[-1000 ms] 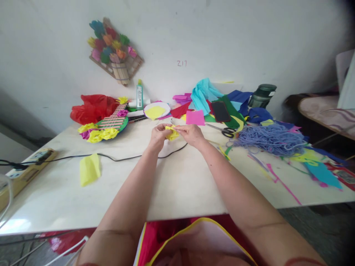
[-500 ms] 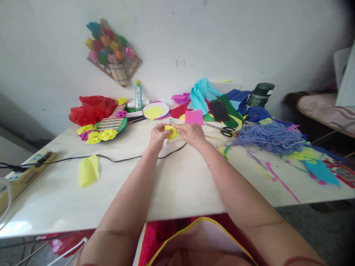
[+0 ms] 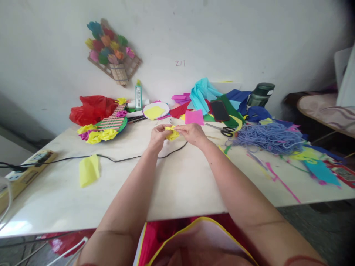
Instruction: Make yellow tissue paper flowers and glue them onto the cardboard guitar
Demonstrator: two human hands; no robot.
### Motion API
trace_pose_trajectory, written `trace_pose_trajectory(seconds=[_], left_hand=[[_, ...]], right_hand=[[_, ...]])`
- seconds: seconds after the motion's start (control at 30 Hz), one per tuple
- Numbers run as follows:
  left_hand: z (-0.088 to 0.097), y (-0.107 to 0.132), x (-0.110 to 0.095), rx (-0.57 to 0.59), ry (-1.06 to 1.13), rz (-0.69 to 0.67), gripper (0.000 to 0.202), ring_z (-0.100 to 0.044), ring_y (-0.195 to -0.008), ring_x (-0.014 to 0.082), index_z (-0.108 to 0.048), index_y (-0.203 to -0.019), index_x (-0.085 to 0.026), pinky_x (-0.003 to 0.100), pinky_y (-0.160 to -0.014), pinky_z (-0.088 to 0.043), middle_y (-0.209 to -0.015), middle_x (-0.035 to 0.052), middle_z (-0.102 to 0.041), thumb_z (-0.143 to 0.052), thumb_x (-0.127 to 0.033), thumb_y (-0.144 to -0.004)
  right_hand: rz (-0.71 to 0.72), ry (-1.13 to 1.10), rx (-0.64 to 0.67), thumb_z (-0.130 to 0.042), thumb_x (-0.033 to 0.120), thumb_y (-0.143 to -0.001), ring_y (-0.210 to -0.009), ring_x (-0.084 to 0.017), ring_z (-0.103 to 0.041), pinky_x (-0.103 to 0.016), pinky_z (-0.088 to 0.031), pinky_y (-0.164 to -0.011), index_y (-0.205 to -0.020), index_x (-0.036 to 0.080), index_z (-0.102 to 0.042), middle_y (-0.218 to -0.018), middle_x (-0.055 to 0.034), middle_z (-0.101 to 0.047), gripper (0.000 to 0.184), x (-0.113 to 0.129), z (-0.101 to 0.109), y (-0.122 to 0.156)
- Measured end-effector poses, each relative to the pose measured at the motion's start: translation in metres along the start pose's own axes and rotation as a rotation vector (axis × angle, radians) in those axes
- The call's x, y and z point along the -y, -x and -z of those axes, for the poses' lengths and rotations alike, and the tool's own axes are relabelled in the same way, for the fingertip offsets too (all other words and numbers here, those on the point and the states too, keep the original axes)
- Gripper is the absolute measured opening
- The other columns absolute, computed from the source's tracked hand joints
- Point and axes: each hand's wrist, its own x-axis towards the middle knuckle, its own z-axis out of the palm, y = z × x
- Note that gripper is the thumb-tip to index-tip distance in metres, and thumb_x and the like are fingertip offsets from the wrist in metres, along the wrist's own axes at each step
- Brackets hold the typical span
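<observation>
Between my two hands, above the middle of the table, is a yellow crepe paper flower (image 3: 173,134) with ruffled edges. My left hand (image 3: 158,136) pinches its left side, fingers closed. On its right edge, the thumb and fingers of my right hand (image 3: 192,133) are pressed together. Part of the flower is hidden behind the fingers. Left of my arms lies a folded yellow crepe paper piece (image 3: 89,171). A guitar-shaped craft (image 3: 113,123) with yellow and magenta paper flowers rests at the back left.
A black cable (image 3: 111,160) runs from the power strip (image 3: 30,171) toward my hands. Scissors (image 3: 226,131), a phone (image 3: 220,111) and a pink paper square (image 3: 194,117) lie beyond my right hand. Blue yarn (image 3: 270,138) is heaped at right. A glue bottle (image 3: 138,96) stands at the back.
My fingers have shifted slightly on the yellow paper flower, and its ruffles sit a little differently. Everything else on the table stays where it was.
</observation>
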Motion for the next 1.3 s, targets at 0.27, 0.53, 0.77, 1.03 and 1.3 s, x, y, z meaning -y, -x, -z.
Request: trace_pose_trajectory(seconds=[0.27,0.53,0.77,1.03,1.3], left_hand=[[-0.001,0.002,-0.002,-0.002,0.009,0.004,0.036,-0.06,-0.056,0.0136,-0.066,-0.079,-0.013,0.024,-0.054,-0.045,-0.061,-0.0006,-0.065,-0.072,-0.02,-0.044],[0.001,-0.001,-0.001,0.007,0.026,-0.007,0.035,-0.06,-0.058,0.0132,-0.067,-0.078,-0.014,0.024,-0.056,-0.046,-0.063,-0.0004,-0.064,-0.073,-0.022,-0.045],[0.002,-0.003,0.0,0.027,0.039,-0.015,0.032,-0.06,-0.058,0.0132,-0.066,-0.074,-0.014,0.024,-0.056,-0.046,-0.063,-0.0002,-0.065,-0.074,-0.022,-0.044],[0.002,0.0,-0.001,0.014,0.014,0.013,0.03,-0.058,-0.054,0.0121,-0.067,-0.073,-0.014,0.022,-0.05,-0.042,-0.063,0.0003,-0.064,-0.073,-0.022,-0.045],[0.003,-0.004,0.003,0.009,0.017,-0.018,0.03,-0.058,-0.054,0.012,-0.068,-0.075,-0.014,0.022,-0.051,-0.043,-0.063,0.0002,-0.064,-0.071,-0.021,-0.046]], right_hand=[[-0.02,-0.142,-0.042,-0.059,0.024,-0.088,-0.104,-0.019,-0.07,-0.03,-0.053,-0.09,-0.109,0.03,-0.074,-0.109,-0.0018,-0.075,0.027,-0.006,-0.007,-0.002],[-0.071,-0.042,-0.087,-0.055,0.029,-0.091,-0.103,-0.019,-0.07,-0.03,-0.053,-0.089,-0.112,0.03,-0.073,-0.11,-0.0016,-0.075,0.028,0.007,-0.003,0.001],[-0.084,0.03,-0.117,-0.053,0.028,-0.091,-0.105,-0.019,-0.068,-0.03,-0.052,-0.09,-0.117,0.033,-0.07,-0.116,0.0008,-0.073,0.032,0.011,-0.002,0.003],[-0.044,0.1,-0.101,-0.055,0.028,-0.089,-0.094,-0.019,-0.07,-0.028,-0.05,-0.082,-0.109,0.028,-0.073,-0.103,-0.0022,-0.077,0.027,0.01,-0.001,0.003],[-0.045,0.168,-0.039,-0.053,0.029,-0.09,-0.08,-0.02,-0.068,-0.027,-0.043,-0.069,-0.117,0.026,-0.064,-0.083,-0.0015,-0.075,0.03,0.013,0.004,0.002]])
